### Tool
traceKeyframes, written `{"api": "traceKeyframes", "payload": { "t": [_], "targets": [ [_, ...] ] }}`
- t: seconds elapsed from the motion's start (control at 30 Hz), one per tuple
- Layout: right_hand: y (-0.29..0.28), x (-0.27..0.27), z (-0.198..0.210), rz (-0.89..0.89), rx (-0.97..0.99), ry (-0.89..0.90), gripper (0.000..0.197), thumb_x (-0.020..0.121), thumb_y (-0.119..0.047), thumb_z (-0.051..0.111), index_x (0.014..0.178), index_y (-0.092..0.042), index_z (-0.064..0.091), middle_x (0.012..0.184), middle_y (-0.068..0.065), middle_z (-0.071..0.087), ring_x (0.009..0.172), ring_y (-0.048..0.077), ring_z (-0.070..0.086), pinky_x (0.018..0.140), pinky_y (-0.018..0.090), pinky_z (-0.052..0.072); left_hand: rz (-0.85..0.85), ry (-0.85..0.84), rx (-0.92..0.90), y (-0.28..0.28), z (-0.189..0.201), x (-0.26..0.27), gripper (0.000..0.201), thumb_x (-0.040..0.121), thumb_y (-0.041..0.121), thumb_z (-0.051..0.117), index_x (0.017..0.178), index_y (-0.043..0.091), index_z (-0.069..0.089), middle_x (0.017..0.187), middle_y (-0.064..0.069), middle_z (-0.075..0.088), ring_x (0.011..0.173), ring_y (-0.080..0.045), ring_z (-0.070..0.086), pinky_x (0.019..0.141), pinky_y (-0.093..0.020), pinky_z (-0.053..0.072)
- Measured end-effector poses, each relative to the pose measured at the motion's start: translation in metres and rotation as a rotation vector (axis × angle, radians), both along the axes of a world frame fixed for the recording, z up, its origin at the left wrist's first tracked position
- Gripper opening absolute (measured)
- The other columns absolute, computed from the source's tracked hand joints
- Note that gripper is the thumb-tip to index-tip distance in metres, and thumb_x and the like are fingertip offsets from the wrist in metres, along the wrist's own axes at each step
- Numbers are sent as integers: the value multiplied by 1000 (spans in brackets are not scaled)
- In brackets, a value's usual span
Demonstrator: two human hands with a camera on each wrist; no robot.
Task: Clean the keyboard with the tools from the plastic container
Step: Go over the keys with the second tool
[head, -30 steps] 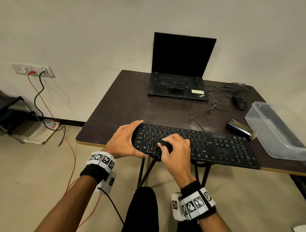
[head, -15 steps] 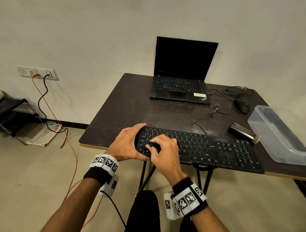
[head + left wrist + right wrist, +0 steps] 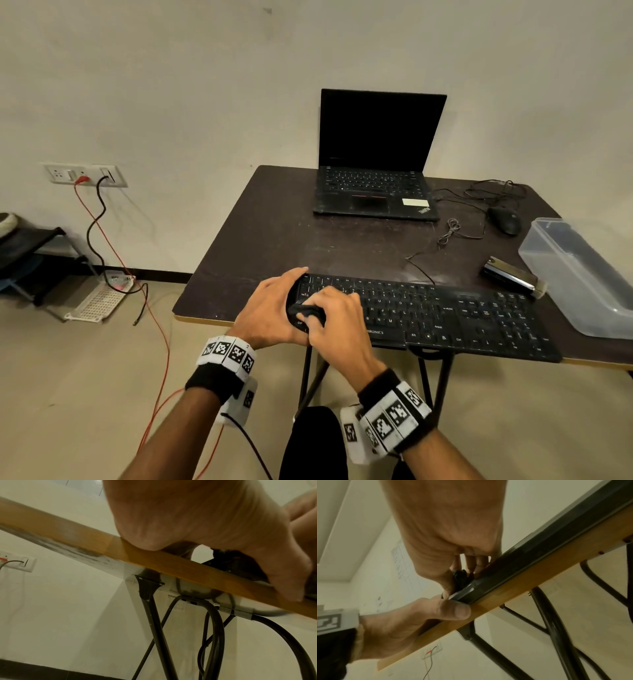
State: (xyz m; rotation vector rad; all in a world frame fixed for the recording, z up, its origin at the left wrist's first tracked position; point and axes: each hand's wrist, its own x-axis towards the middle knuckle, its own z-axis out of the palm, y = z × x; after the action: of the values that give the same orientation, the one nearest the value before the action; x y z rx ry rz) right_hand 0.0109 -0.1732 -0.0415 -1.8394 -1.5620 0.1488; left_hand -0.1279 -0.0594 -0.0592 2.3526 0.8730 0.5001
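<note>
A black keyboard [image 3: 445, 318] lies along the near edge of the dark table [image 3: 274, 240]. My left hand [image 3: 270, 308] grips its left end, fingers curled over the far corner and thumb [image 3: 453, 610] on the front edge. My right hand [image 3: 337, 318] pinches a small black cloth [image 3: 306, 311] and presses it onto the keys at the keyboard's left end; the right wrist view shows the cloth [image 3: 460, 577] bunched between thumb and fingers. A clear plastic container [image 3: 579, 274] stands at the table's right edge. A brush with a shiny handle [image 3: 510, 275] lies between container and keyboard.
An open black laptop [image 3: 375, 192] stands at the back of the table, with a black mouse [image 3: 505, 221] and loose cables [image 3: 455, 229] to its right. Black metal table legs [image 3: 154, 622] fold below. A wall socket [image 3: 85, 174] with red and black cords is at left.
My right hand has slid the cloth leftwards along the keys, from near the middle-left to the keyboard's left end beside my left hand. The left hand has kept its grip.
</note>
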Motion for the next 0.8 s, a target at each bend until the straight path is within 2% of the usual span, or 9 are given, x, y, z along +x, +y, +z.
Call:
{"api": "traceKeyframes", "payload": {
  "t": [0.13,0.27,0.43,0.57,0.63,0.7,0.8],
  "targets": [
    [11,10,8,-122,19,-4,6,90,-21,72,89,-25,76,94,-8,68,84,12,60,85,34,33,9,8,-2,-3,5,1,128,50,60,94,157,35,30,139,26,45,128,1,33,117,-30,32],
    [5,-5,7,14,-36,-21,6,91,-22,71,90,-26,76,94,-9,66,83,12,58,86,34,35,-1,13,-17,-1,3,0,127,51,63,92,158,34,29,143,24,46,137,-8,39,119,-37,35],
    [21,6,15,-144,-27,-20,9,90,-20,70,93,-25,77,97,-3,70,86,18,63,89,37,38,14,18,-12,-4,6,1,129,47,63,94,156,36,30,139,26,46,133,-6,39,117,-36,36],
    [14,-6,13,-3,-70,-22,15,90,-19,71,100,-27,80,102,-4,70,92,17,63,89,35,35,3,11,-32,-2,4,0,129,47,62,92,157,35,30,140,24,49,134,-6,41,118,-39,38],
    [15,0,13,-50,-52,-16,12,91,-20,72,98,-26,80,100,-4,69,91,17,63,87,33,33,13,11,-22,-4,7,-1,131,46,62,92,157,35,30,139,26,46,133,-3,37,118,-35,35],
    [25,4,18,-127,-41,-10,13,91,-18,71,98,-25,79,99,-1,70,89,19,63,90,36,38,25,25,-34,-5,8,-1,132,46,62,94,158,34,30,138,27,43,132,-2,34,116,-30,32],
    [30,-5,25,-69,-99,-49,19,89,-14,68,99,-24,81,101,1,72,89,23,65,94,41,43,23,29,-44,-6,4,-1,133,44,64,93,157,37,29,142,27,47,136,-7,41,119,-37,36]
  ]
}}
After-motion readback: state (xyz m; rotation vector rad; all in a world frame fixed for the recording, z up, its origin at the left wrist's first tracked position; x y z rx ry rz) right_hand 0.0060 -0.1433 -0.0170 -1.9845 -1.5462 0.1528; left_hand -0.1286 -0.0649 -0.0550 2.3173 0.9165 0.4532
